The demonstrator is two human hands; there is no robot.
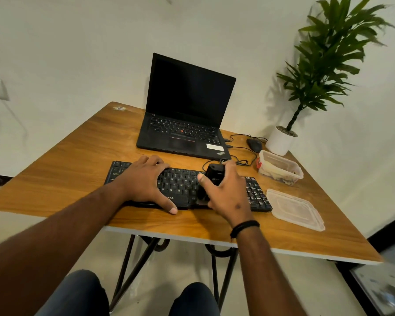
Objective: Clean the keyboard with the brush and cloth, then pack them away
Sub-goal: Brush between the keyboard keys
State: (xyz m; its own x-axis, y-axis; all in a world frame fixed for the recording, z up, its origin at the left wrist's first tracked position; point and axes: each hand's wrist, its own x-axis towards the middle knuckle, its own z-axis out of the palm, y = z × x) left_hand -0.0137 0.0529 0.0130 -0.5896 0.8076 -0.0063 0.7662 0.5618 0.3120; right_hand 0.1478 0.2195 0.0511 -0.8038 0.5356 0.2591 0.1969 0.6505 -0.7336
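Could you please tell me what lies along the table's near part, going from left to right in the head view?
left hand on the keyboard → right hand gripping the brush → loose container lid.

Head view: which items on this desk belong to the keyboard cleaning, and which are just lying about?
Job:
black external keyboard
black brush, gripped by right hand
left hand, resting on keys
clear plastic tub
clear plastic lid

Lying about:
open black laptop
black corded mouse
white-potted green plant

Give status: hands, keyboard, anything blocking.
Left hand flat on keyboard, steadying. Right hand grips brush over the keys. Container open, lid beside it. Nothing blocking.
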